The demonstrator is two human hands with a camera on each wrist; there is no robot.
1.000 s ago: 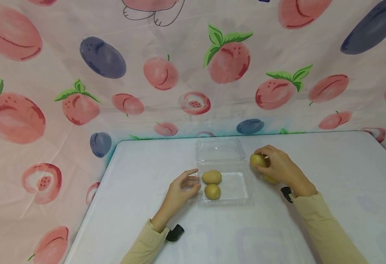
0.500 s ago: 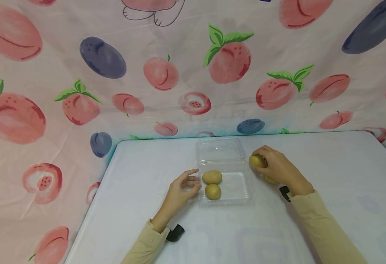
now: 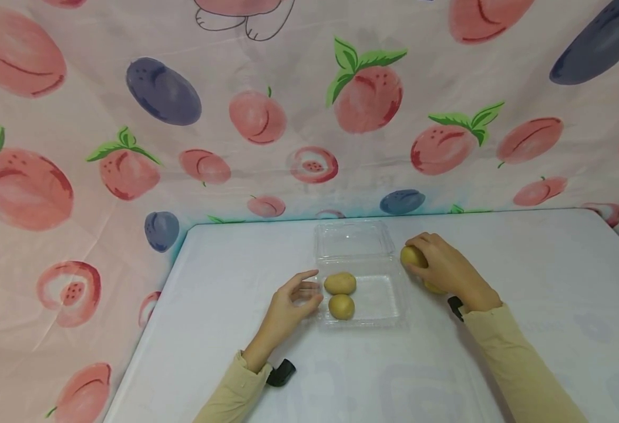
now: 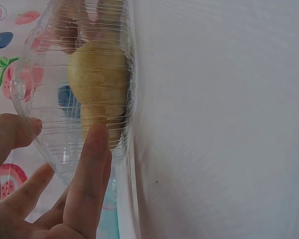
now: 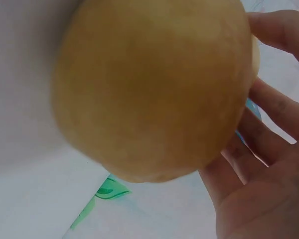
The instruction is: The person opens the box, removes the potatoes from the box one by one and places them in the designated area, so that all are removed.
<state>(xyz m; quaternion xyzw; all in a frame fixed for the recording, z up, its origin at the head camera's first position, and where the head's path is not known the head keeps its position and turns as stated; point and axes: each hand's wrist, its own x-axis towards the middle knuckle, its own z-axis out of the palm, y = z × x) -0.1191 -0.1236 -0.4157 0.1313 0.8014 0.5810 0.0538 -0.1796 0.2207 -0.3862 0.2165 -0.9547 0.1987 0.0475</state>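
My left hand (image 3: pixel 288 304) stands at the left side of a clear plastic clamshell box (image 3: pixel 378 294), fingers loosely extended. In the left wrist view a fingertip (image 4: pixel 96 137) lies against the ribbed wall of the box (image 4: pixel 45 107). Two potatoes, an oblong one (image 3: pixel 340 284) and a rounder one (image 3: pixel 342 307), lie in the left half of the box's base. Right of the box, my right hand (image 3: pixel 444 265) grips a potato (image 3: pixel 412 257) between thumb and fingers. Another potato (image 3: pixel 434 288) lies partly hidden under that hand; a large potato (image 5: pixel 149 89) fills the right wrist view.
The box's lid (image 3: pixel 353 239) lies folded back toward the far edge of the white table (image 3: pixel 246 258). Behind the table hangs a fruit-print cloth (image 3: pixel 283 70). Dark wrist cameras (image 3: pixel 281 373) sit at the sleeve cuffs.
My right hand has shifted very slightly left along with the potato it grips. The left hand, the box and the potatoes inside look still.
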